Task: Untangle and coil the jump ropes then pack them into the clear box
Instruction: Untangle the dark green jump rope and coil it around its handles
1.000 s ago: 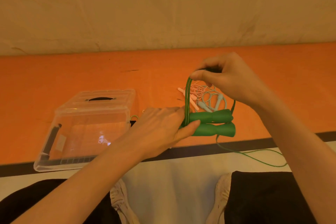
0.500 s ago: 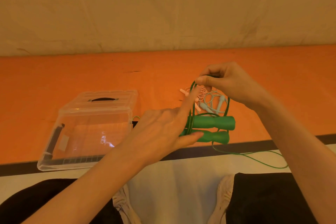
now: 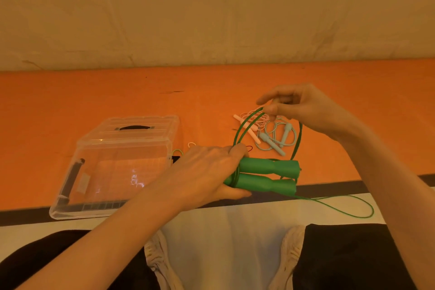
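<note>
My left hand (image 3: 207, 172) grips the two green handles (image 3: 268, 175) of a jump rope side by side, at their left ends. My right hand (image 3: 303, 107) pinches the green cord (image 3: 246, 125) above them, holding up loops that run down to the handles. A loose tail of the cord (image 3: 348, 209) trails right over the floor. Behind lie a coiled pink rope (image 3: 249, 126) and a coiled light blue rope (image 3: 277, 139) on the orange mat. The clear box (image 3: 113, 167) sits to the left, with its lid on.
An orange mat (image 3: 70, 101) runs to a pale wall (image 3: 211, 7) behind. Small elastic bands (image 3: 186, 148) lie beside the box. My knees in black trousers (image 3: 353, 254) and white shoes (image 3: 289, 254) fill the bottom.
My left index finger, earlier stretched up toward the cord, has closed back onto the handles. My right hand has lifted the loop a little higher and further right.
</note>
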Motion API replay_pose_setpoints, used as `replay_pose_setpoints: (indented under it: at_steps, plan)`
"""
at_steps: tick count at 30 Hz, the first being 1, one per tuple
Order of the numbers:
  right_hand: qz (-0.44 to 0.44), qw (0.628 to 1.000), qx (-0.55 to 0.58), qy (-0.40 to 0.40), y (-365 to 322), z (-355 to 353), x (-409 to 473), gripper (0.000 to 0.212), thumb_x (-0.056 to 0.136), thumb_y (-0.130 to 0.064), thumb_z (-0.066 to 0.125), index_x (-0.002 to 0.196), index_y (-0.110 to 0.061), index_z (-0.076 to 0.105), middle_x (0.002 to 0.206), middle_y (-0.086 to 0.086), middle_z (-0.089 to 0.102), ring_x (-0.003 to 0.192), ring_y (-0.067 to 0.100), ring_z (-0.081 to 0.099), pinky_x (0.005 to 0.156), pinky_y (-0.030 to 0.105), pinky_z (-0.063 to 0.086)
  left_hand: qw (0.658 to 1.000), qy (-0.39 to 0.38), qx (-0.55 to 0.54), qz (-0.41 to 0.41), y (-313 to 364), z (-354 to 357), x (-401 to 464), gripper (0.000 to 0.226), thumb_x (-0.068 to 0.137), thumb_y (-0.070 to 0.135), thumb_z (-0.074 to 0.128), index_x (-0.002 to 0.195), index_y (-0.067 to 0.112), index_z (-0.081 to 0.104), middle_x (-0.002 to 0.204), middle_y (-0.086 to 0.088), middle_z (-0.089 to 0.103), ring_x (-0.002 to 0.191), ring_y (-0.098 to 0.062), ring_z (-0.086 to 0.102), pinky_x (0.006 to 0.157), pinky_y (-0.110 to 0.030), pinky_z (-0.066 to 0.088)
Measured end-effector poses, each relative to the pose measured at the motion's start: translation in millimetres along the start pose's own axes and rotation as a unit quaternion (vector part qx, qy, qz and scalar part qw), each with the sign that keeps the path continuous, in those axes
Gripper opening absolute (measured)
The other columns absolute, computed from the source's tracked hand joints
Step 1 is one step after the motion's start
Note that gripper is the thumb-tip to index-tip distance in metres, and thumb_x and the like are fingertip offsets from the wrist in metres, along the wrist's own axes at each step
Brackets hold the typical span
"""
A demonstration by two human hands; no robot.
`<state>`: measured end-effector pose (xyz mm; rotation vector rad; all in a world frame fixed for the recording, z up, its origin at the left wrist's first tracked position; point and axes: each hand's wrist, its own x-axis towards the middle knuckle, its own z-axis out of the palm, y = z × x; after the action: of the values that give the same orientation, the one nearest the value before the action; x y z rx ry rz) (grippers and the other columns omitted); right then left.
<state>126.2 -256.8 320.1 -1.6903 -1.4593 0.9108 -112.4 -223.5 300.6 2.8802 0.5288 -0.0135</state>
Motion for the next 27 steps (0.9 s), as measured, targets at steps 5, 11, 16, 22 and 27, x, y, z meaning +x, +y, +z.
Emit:
replay_pose_setpoints:
  at_steps: [5,11,16,22,27]
  plan:
    - [-0.001,0.998,0.05,-0.034,-0.9,-12.2,-7.3,0.031,0.079,-0.004,0.071,0.107,-0.017,0.07,0.089,0.009,0.073,0.072,0.005,0.063,0.061,0.012,0.046,0.998,-0.016,-0.066,-0.016,-9.6,-3.7,-5.7,0.047,0.083,0.067,0.053,0.111,0.031,0.042,0.082,0.018,0.044,0.074,-0.008,0.049,0.065,-0.032,0.043]
    - [-0.017,0.999,0.021,0.042,1.3,-11.9,-5.4,0.013,0.082,-0.009,0.071,0.093,-0.012,0.075,0.066,-0.008,0.072,0.057,-0.004,0.058,0.053,0.006,0.04,0.989,-0.047,-0.14,-0.02,-15.2,-11.9,-11.0,0.04,0.081,0.064,0.06,0.106,0.037,0.044,0.082,0.013,0.052,0.073,-0.008,0.051,0.064,-0.028,0.04]
    - [-0.037,0.994,-0.024,0.103,6.7,4.7,6.0,0.004,0.08,-0.023,0.073,0.077,-0.024,0.075,0.063,0.002,0.068,0.059,0.007,0.054,0.054,0.017,0.041,0.99,-0.044,-0.133,0.012,-2.1,-10.9,-15.2,0.043,0.081,0.066,0.058,0.11,0.038,0.043,0.081,0.015,0.051,0.077,-0.008,0.05,0.065,-0.026,0.041]
    - [-0.038,0.993,-0.054,0.097,9.2,13.1,14.6,0.009,0.082,-0.031,0.071,0.074,-0.028,0.073,0.071,0.014,0.068,0.061,0.017,0.048,0.055,0.028,0.035,0.99,-0.029,-0.14,-0.005,-5.6,-13.8,-17.1,0.042,0.081,0.066,0.058,0.11,0.039,0.042,0.08,0.016,0.05,0.077,-0.008,0.05,0.06,-0.022,0.037]
    - [-0.033,0.998,-0.008,0.047,16.9,0.9,12.0,0.011,0.084,-0.015,0.069,0.088,-0.023,0.074,0.082,-0.012,0.072,0.083,0.002,0.066,0.071,0.013,0.048,0.983,-0.016,-0.181,-0.038,-22.0,-23.9,-25.9,0.04,0.079,0.065,0.06,0.107,0.04,0.046,0.079,0.012,0.055,0.074,-0.004,0.052,0.058,-0.019,0.036]
